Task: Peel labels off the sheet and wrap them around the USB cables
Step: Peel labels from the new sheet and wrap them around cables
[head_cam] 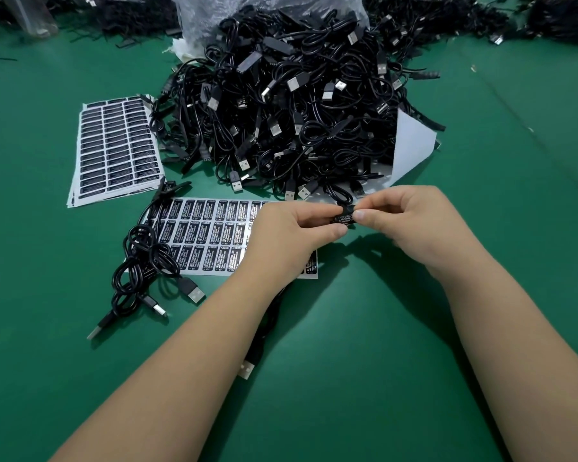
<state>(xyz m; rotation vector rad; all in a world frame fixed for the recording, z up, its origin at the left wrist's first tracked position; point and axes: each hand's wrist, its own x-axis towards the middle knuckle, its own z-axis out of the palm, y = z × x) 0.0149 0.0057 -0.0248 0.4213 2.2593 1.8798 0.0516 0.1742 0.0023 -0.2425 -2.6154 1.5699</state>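
Label [343, 219], black with white print, sits pinched between both hands above the counter [347, 378], right of centre; it looks wrapped on a small black cable part, though the fingers hide most of it. Left hand [291, 233] grips it from the left with thumb and curled fingers. Right hand [411, 221] pinches it from the right, thumb tip on the label face. Both forearms reach in from the near edge.

Counter is green cloth. Nearest ground, between and beside the forearms, is bare green with hand shadows. A USB plug [246, 369] on a black lead shows under the left forearm.

Near left: small bundle of USB cables [141, 261], coiled, plugs pointing toward the near left. It overlaps the left end of the label sheet [207, 235], which lies flat under the left hand, three rows of black labels on white backing.

Further left: stack of label sheets [114, 148], fanned slightly, touching the big pile's left fringe.

Middle far: large pile of USB cables [281, 111], tangled, spilling from a clear plastic bag [214, 11]. A white sheet [411, 148] curls up at its right edge.

Far edge: more dark cable heaps [481, 21] left and right. Open green lies far left, and all down the right side.
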